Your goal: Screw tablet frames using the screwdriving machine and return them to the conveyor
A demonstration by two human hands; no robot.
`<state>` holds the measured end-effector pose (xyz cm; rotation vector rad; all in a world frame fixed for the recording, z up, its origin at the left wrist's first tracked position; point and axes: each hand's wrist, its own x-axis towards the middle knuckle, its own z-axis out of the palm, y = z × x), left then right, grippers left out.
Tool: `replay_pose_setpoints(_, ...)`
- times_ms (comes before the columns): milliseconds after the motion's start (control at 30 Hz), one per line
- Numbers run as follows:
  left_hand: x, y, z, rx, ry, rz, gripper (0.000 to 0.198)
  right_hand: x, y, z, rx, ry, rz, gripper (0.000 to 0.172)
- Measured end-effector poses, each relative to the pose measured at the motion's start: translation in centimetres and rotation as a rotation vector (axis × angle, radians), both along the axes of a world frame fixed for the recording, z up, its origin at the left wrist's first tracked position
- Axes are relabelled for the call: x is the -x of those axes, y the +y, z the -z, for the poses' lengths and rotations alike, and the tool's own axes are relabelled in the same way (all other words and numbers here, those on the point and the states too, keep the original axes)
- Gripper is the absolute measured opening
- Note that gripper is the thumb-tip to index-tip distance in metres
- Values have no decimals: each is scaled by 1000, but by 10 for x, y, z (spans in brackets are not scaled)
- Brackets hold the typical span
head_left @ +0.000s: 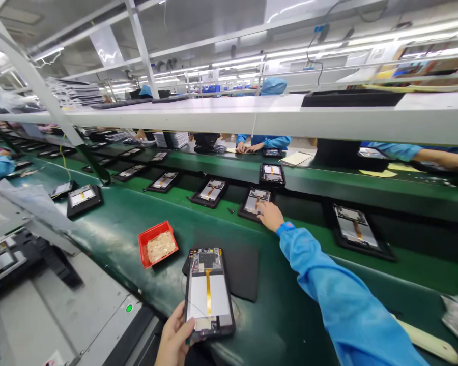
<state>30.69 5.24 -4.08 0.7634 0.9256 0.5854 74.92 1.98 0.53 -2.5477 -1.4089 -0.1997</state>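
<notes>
My left hand (174, 338) grips the near left corner of an opened tablet (208, 291) with a white panel and an orange ribbon cable, which lies partly on a dark mat (241, 272) at the near edge of the green belt. My right hand (269, 215), on a blue-sleeved arm, reaches out across the belt and rests on the near right corner of another opened tablet in a black tray (255, 202). Its fingers curl over that tray's edge.
A red tray (158, 244) of small pale pieces sits left of the mat. Several more tablets in trays ride the green conveyor (137, 213). Workers in blue sleeves sit across it under a white shelf (252, 114). A grey machine with a green light (129, 308) stands at lower left.
</notes>
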Motion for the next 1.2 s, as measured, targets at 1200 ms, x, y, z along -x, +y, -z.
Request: replay_pose_setpoints(1200,-188,65,-60,-350,-213,275,56,93,-146,-58,-563,-31,-489,73)
